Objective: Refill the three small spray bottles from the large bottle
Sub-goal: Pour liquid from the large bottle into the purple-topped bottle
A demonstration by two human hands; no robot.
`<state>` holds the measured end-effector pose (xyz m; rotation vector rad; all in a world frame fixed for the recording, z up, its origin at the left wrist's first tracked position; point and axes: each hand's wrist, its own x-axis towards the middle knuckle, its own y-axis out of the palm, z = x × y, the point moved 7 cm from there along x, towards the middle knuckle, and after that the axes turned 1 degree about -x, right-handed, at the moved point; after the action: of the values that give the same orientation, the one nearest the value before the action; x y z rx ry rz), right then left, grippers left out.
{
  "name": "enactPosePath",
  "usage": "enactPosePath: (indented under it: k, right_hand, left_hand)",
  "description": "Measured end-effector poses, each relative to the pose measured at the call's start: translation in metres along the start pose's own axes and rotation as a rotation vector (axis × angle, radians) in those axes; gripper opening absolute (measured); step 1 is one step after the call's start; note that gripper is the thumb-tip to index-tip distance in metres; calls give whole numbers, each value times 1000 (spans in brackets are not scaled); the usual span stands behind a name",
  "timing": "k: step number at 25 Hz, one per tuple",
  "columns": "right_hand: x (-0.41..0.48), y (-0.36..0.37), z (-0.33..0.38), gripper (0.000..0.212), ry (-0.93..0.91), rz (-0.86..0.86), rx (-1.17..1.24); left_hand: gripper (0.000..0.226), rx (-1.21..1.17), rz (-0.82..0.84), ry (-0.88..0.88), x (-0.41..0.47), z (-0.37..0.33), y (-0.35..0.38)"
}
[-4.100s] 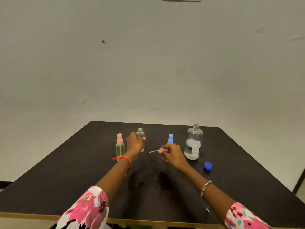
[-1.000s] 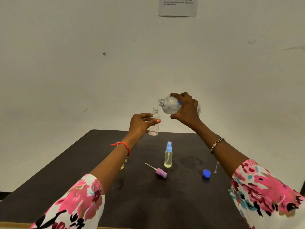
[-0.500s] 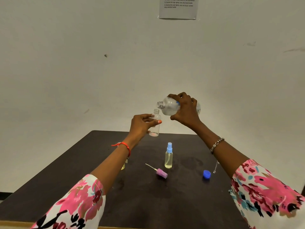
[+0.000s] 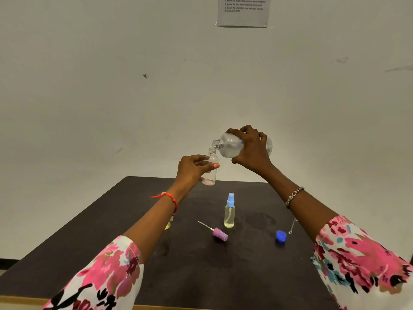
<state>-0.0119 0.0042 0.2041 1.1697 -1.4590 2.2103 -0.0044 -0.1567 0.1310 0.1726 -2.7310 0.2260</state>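
My left hand [image 4: 192, 170] holds a small clear uncapped spray bottle [image 4: 210, 173] upright above the table's far edge. My right hand [image 4: 251, 149] grips the large clear bottle [image 4: 228, 145], tipped on its side with its open mouth just over the small bottle's neck. On the dark table [image 4: 223, 265] stands a blue-topped spray bottle [image 4: 229, 210] with yellowish liquid. A purple spray head [image 4: 220, 233] with its tube lies beside it. A third small bottle [image 4: 168, 223] is mostly hidden behind my left forearm.
The large bottle's blue cap [image 4: 281, 236] lies on the table at the right. A paper notice [image 4: 243, 11] hangs on the white wall. A thin chain [image 4: 292, 225] dangles from my right wrist.
Since four seconds ago both bottles were lifted off the table. In the last second the large bottle's mouth has moved down and left, close over the small bottle's neck.
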Motion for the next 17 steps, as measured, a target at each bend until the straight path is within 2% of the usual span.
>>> enactPosePath:
  k: [17]
  right_hand:
    - [-1, 0, -1, 73, -21, 11, -57]
  left_hand:
    - [47, 0, 1, -9, 0, 3, 2]
